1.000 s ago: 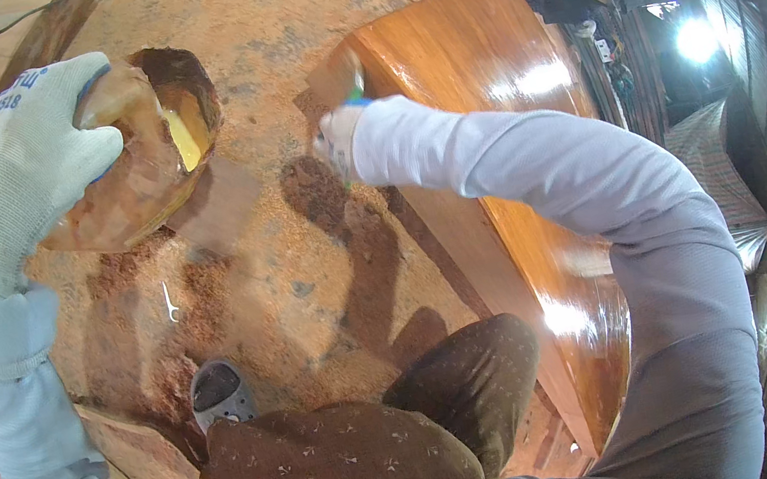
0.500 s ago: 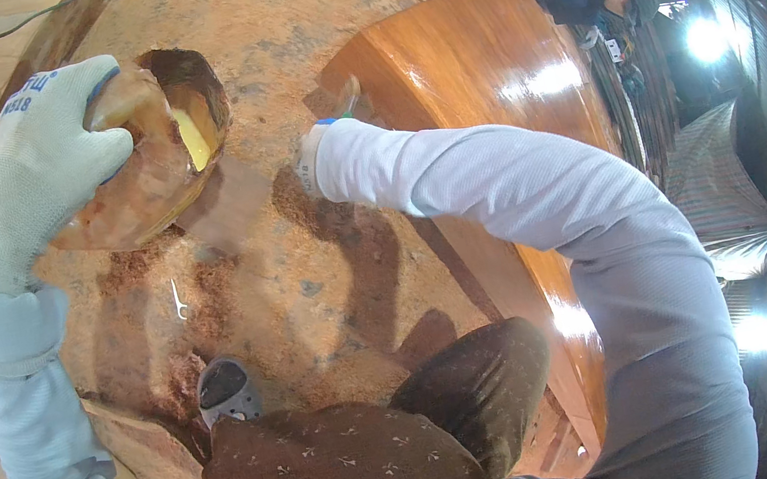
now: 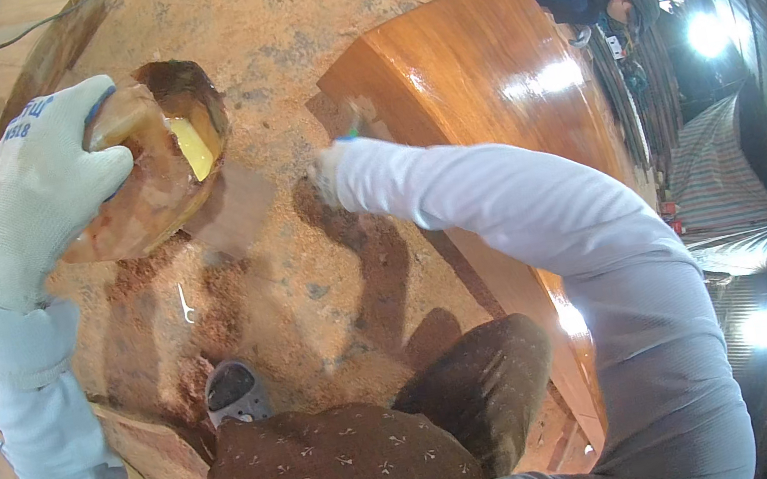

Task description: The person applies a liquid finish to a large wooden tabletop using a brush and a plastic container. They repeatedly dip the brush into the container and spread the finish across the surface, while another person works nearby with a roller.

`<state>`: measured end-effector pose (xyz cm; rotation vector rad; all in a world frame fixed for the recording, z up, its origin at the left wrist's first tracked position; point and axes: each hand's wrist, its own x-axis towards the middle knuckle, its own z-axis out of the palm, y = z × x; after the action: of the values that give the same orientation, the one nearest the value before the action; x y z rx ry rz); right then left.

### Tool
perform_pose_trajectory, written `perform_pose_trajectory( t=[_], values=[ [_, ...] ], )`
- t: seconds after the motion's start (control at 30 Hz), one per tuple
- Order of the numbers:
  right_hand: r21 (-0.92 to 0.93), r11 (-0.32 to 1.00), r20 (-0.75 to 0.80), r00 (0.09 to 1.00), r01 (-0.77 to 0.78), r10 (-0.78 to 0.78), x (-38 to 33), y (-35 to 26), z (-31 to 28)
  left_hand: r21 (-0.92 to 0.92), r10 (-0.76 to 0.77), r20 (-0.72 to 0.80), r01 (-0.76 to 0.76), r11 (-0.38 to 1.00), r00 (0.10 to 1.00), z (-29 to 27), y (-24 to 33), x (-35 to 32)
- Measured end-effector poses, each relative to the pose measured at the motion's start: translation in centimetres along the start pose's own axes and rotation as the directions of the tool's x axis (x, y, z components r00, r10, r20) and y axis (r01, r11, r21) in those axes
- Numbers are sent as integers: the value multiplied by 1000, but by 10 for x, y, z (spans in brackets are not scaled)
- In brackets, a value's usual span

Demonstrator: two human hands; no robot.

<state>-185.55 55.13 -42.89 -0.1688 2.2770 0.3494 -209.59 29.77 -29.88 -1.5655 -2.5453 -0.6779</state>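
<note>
The container (image 3: 133, 226) sits left of the slab (image 3: 476, 62).

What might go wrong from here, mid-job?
The right sleeve crosses the glossy wooden piece in this view; if they touch and the finish is wet, which I can't tell, it may smear.
The left hand alone grips the open container; if it tips, any contents might spill.
Loose reddish debris lies by the shoe; stirred up, it could settle on the shiny surface.

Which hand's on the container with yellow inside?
The left hand, gloved, gripping the brownish container; the right hand is off it, nearer the glossy wooden piece.
</note>
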Motion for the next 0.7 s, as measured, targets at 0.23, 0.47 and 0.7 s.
perform_pose_trajectory(
  t=[0.23, 0.47, 0.7],
  values=[
    [35, 999, 18, 1000, 22, -23, -23, 33, -49, 0, 41, -46, -41, 999, 998, 1, -9, -4],
    [11, 998, -218, 974, 67, -63, 5, 44, -87, -20, -14, -13, 13, 1000, 1000, 1, -6, -6],
    [-72, 980, 315, 937, 184, -153, -96, -34, -14, -37, -7, -45, 5, 999, 999, 1, 1, -9]
  ],
)
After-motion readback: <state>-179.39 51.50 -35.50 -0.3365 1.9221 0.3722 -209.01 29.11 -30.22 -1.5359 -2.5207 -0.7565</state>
